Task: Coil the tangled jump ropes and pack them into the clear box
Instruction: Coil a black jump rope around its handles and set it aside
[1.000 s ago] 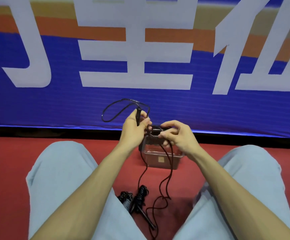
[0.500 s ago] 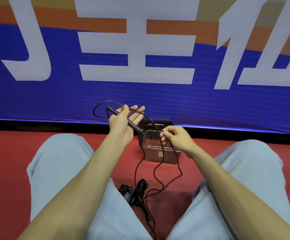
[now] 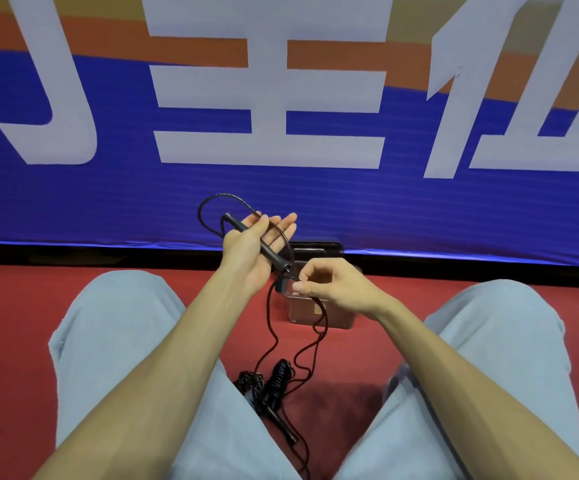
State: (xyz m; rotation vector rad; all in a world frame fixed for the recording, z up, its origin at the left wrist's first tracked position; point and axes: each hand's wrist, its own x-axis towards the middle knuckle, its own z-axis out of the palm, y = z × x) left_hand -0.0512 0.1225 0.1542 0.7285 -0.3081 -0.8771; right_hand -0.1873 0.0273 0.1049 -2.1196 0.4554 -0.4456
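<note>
Right hand [image 3: 336, 287] shifted slightly left toward left hand since half a second ago; cord slack beneath it drawn narrower. Left hand [image 3: 246, 251], centre frame: palm up, fingers straight, thumb pinning black handle [image 3: 270, 252] across palm. Right hand: thumb and forefinger pinching cord [image 3: 268, 313] over clear box [image 3: 336, 320], which stands on red floor [image 3: 21, 323] just below centre. Tangled ropes [image 3: 270, 386]: heaped lower centre, between the knees.

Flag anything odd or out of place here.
Yes: a tangled heap of rope lies on the red floor beside the left leg, outside the clear box. Loose cord trails down to it from the left hand, which holds a handle, and from the right hand, which pinches the cord.
</note>
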